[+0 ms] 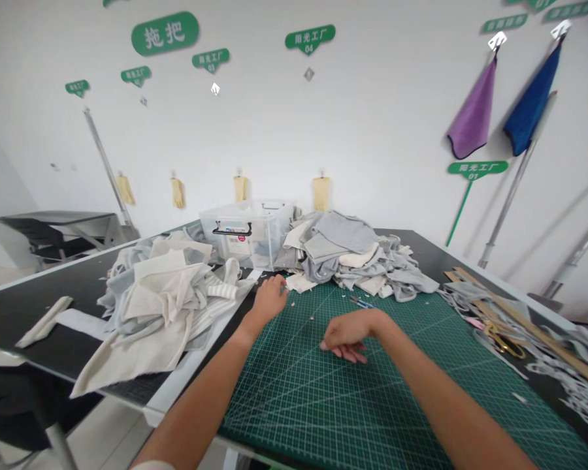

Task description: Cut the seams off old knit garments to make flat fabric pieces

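Observation:
Over the far left edge of the green cutting mat [294, 378] is my left hand [271, 297], its fingers bent near a small white scrap; whether it grips anything is too small to tell. My right hand [347, 334] hovers above the middle of the mat, palm down, with fingers curled but apart and nothing visible in them. Beyond it lies a slim blue tool [362, 303]. A heap of grey and cream cloth [343, 245] rests at the mat's far edge. Another heap of cream and grey cloth [161, 287] lies to the left of my left hand.
A clear plastic box [247, 232] stands between the heaps. On the right are gold-handled scissors [504, 341], a long wooden strip [543, 333] and white trimmings [581, 388]. A rolled cloth [44, 322] lies far left. Black chairs stand left of the table.

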Action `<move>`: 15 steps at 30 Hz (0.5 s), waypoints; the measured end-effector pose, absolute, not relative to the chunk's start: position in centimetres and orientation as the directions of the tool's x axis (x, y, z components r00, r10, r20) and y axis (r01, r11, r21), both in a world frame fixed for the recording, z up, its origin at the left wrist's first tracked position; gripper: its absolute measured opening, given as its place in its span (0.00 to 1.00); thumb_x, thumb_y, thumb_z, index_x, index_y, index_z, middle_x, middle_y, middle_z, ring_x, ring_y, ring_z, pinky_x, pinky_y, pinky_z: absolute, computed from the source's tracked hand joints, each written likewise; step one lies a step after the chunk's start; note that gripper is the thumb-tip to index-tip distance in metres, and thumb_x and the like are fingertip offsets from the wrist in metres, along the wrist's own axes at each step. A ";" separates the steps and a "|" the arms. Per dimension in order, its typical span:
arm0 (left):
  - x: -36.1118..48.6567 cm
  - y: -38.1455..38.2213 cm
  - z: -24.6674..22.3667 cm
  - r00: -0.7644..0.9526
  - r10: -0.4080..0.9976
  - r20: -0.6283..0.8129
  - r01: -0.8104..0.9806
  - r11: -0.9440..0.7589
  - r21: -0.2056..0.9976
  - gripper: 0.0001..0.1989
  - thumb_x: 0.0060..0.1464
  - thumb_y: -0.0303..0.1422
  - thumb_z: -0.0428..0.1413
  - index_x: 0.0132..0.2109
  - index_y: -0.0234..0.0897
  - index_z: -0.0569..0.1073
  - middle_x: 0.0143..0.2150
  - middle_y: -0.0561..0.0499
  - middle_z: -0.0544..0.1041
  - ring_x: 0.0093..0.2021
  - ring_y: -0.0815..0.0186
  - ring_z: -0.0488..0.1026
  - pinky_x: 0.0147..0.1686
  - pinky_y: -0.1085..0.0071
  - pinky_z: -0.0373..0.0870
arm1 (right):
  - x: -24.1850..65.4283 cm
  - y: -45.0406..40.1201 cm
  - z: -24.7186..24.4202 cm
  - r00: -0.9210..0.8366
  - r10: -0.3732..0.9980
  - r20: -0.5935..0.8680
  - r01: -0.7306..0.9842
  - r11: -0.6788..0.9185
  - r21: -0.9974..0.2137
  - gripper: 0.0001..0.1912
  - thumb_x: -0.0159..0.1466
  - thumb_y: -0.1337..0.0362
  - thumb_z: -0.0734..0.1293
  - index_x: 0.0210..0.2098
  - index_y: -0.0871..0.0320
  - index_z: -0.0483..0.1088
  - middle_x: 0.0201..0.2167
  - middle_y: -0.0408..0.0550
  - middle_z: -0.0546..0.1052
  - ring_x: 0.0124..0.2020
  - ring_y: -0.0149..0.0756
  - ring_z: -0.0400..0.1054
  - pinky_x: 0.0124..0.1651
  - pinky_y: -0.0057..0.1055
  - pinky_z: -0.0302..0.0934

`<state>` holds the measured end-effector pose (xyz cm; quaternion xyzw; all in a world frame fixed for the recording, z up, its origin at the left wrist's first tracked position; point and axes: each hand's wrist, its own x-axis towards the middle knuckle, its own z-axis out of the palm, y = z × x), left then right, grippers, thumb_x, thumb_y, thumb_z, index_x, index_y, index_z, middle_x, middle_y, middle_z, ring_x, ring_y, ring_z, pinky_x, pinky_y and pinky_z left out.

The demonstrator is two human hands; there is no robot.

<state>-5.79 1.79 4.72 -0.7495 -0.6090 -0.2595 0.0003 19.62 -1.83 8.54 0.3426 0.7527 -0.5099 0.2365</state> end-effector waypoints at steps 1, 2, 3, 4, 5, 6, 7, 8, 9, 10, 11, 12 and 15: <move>-4.7 2.5 4.3 0.144 0.913 0.383 0.917 -0.268 0.295 0.14 0.63 0.34 0.53 0.54 0.36 0.70 0.51 0.41 0.75 0.52 0.56 0.71 0.53 0.61 0.65 | 19.3 -1.6 7.8 -0.656 0.269 -0.705 0.755 0.240 -0.610 0.26 0.66 0.42 0.62 0.29 0.59 0.66 0.19 0.43 0.74 0.15 0.31 0.69 0.17 0.22 0.54; -3.8 3.2 3.8 0.160 0.916 0.369 0.924 -0.271 0.272 0.17 0.63 0.37 0.52 0.57 0.37 0.68 0.53 0.40 0.74 0.54 0.55 0.70 0.53 0.61 0.65 | 19.2 -1.4 7.2 -0.654 0.271 -0.706 0.757 0.232 -0.611 0.26 0.66 0.42 0.63 0.28 0.59 0.66 0.18 0.42 0.73 0.15 0.31 0.68 0.16 0.22 0.54; -3.0 3.7 3.5 0.170 0.921 0.349 0.932 -0.266 0.247 0.21 0.64 0.39 0.52 0.60 0.37 0.66 0.55 0.39 0.72 0.56 0.54 0.69 0.53 0.60 0.65 | 19.1 -1.2 6.6 -0.649 0.284 -0.705 0.760 0.221 -0.611 0.26 0.65 0.42 0.63 0.28 0.59 0.66 0.17 0.42 0.72 0.14 0.31 0.68 0.15 0.22 0.54; -2.4 4.3 3.1 0.179 0.927 0.329 0.940 -0.260 0.221 0.23 0.64 0.41 0.52 0.62 0.38 0.65 0.57 0.38 0.71 0.57 0.52 0.68 0.53 0.58 0.65 | 19.2 -1.1 6.2 -0.645 0.307 -0.700 0.763 0.208 -0.612 0.26 0.65 0.41 0.63 0.27 0.59 0.66 0.16 0.41 0.71 0.13 0.30 0.67 0.15 0.22 0.54; -1.9 4.7 2.8 0.183 0.932 0.312 0.948 -0.252 0.194 0.25 0.64 0.42 0.53 0.63 0.38 0.64 0.58 0.38 0.70 0.58 0.51 0.66 0.53 0.57 0.65 | 19.3 -0.9 5.8 -0.641 0.337 -0.690 0.764 0.191 -0.616 0.27 0.65 0.40 0.64 0.27 0.59 0.66 0.16 0.40 0.70 0.13 0.30 0.66 0.15 0.23 0.54; -1.5 5.1 2.6 0.184 0.935 0.305 0.955 -0.243 0.168 0.25 0.63 0.43 0.53 0.63 0.38 0.65 0.58 0.37 0.70 0.59 0.49 0.66 0.54 0.55 0.64 | 19.4 -0.8 5.5 -0.638 0.366 -0.677 0.761 0.169 -0.626 0.27 0.64 0.40 0.64 0.26 0.59 0.66 0.15 0.39 0.69 0.12 0.29 0.64 0.14 0.23 0.54; -1.2 5.4 2.4 0.185 0.933 0.310 0.961 -0.238 0.141 0.23 0.64 0.42 0.53 0.61 0.38 0.66 0.57 0.37 0.70 0.59 0.49 0.65 0.54 0.54 0.64 | 19.6 -0.6 5.2 -0.636 0.387 -0.668 0.757 0.144 -0.638 0.28 0.64 0.39 0.64 0.25 0.59 0.65 0.14 0.39 0.68 0.11 0.28 0.62 0.14 0.22 0.53; -0.9 5.7 2.3 0.190 0.927 0.324 0.965 -0.237 0.113 0.20 0.64 0.41 0.52 0.59 0.37 0.68 0.56 0.37 0.70 0.59 0.49 0.64 0.54 0.53 0.63 | 19.8 -0.5 5.1 -0.635 0.395 -0.664 0.752 0.116 -0.649 0.28 0.63 0.38 0.64 0.25 0.58 0.65 0.14 0.38 0.67 0.11 0.27 0.61 0.14 0.22 0.52; -0.8 5.8 2.3 0.195 0.918 0.345 0.968 -0.238 0.085 0.17 0.66 0.38 0.50 0.57 0.36 0.70 0.55 0.37 0.70 0.58 0.49 0.64 0.55 0.53 0.62 | 19.9 -0.5 5.0 -0.634 0.396 -0.664 0.746 0.087 -0.660 0.29 0.63 0.38 0.65 0.25 0.58 0.64 0.14 0.37 0.66 0.11 0.26 0.59 0.13 0.21 0.51; -0.7 6.0 2.4 0.203 0.908 0.366 0.969 -0.241 0.060 0.15 0.67 0.35 0.47 0.55 0.35 0.71 0.54 0.37 0.71 0.58 0.50 0.64 0.55 0.54 0.62 | 20.0 -0.4 4.9 -0.635 0.391 -0.667 0.740 0.059 -0.670 0.29 0.62 0.37 0.65 0.25 0.58 0.64 0.13 0.36 0.65 0.11 0.25 0.58 0.13 0.21 0.50; -0.6 6.0 2.5 0.215 0.899 0.383 0.968 -0.247 0.038 0.15 0.68 0.32 0.45 0.53 0.34 0.72 0.53 0.37 0.71 0.57 0.51 0.64 0.55 0.54 0.61 | 20.1 -0.4 4.9 -0.635 0.383 -0.671 0.735 0.033 -0.677 0.29 0.62 0.37 0.66 0.25 0.58 0.63 0.13 0.36 0.65 0.11 0.25 0.58 0.13 0.20 0.49; -0.6 6.0 2.7 0.230 0.891 0.392 0.966 -0.258 0.020 0.16 0.68 0.30 0.43 0.52 0.34 0.72 0.53 0.37 0.72 0.57 0.52 0.64 0.55 0.55 0.61 | 20.2 -0.4 4.9 -0.635 0.374 -0.676 0.732 0.011 -0.682 0.29 0.62 0.37 0.66 0.25 0.58 0.63 0.13 0.36 0.64 0.11 0.24 0.57 0.13 0.20 0.49; -0.8 5.4 3.6 0.268 0.882 0.389 0.956 -0.293 0.005 0.17 0.67 0.27 0.41 0.51 0.35 0.73 0.52 0.38 0.73 0.55 0.53 0.66 0.53 0.56 0.61 | 20.3 -0.4 5.0 -0.642 0.360 -0.676 0.712 -0.044 -0.700 0.29 0.61 0.38 0.67 0.25 0.57 0.61 0.13 0.35 0.63 0.10 0.24 0.55 0.13 0.20 0.49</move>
